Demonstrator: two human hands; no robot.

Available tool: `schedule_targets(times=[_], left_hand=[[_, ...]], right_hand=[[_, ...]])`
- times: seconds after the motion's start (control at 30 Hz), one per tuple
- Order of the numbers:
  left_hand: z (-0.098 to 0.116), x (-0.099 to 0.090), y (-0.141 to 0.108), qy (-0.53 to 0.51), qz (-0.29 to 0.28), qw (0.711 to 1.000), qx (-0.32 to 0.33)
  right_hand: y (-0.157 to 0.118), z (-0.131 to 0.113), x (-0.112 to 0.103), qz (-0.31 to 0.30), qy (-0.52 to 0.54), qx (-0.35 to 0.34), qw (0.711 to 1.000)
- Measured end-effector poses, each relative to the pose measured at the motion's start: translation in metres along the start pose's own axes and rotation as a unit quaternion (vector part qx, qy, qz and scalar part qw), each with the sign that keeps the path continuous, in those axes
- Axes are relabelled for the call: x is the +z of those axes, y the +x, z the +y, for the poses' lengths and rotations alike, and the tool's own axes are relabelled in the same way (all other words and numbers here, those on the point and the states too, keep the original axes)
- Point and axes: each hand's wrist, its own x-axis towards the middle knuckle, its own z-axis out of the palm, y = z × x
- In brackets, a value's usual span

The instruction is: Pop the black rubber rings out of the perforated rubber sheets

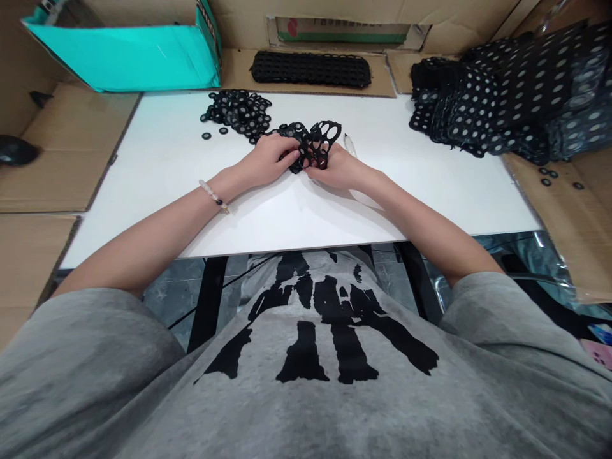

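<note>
Your left hand and right hand meet over the white tabletop, both grasping the crumpled black openwork sheet between them. Your left fingers curl over its left part, while your right thumb and fingers pinch its right side. A flap with large oval holes stands up above your right hand; exactly where each fingertip presses is hidden in the folds.

Just beyond your left hand lies the pile of small black rings, with a couple loose at its left edge. A slim clear-and-white tool lies just beyond your right hand. Farther out, a long black openwork bundle rests on the cardboard along the back edge, right of the teal box. To your right, dotted black sheets are heaped, and a few loose rings lie on the cardboard nearby.
</note>
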Motion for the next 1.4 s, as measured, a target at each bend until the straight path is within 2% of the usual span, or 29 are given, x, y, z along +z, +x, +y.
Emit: schedule_targets(times=[0.37, 0.63, 0.83, 1.2, 1.4], left_hand=[[-0.002, 0.001, 0.0, 0.0, -0.005, 1.0, 0.002], [-0.007, 0.003, 0.001, -0.005, -0.003, 1.0, 0.016], [-0.009, 0.004, 0.001, -0.012, 0.001, 1.0, 0.02], [0.003, 0.0, 0.0, -0.013, 0.006, 1.0, 0.009], [0.004, -0.002, 0.0, -0.005, -0.008, 1.0, -0.006]], right_hand=[[-0.001, -0.005, 0.0, 0.017, 0.038, 0.011, 0.999], [-0.001, -0.013, 0.002, 0.03, 0.102, 0.056, 0.993], [-0.002, -0.012, 0.001, 0.023, 0.095, 0.055, 0.994], [-0.001, -0.013, -0.001, 0.014, 0.031, 0.02, 0.999], [-0.001, -0.01, -0.002, 0.009, 0.014, 0.014, 1.0]])
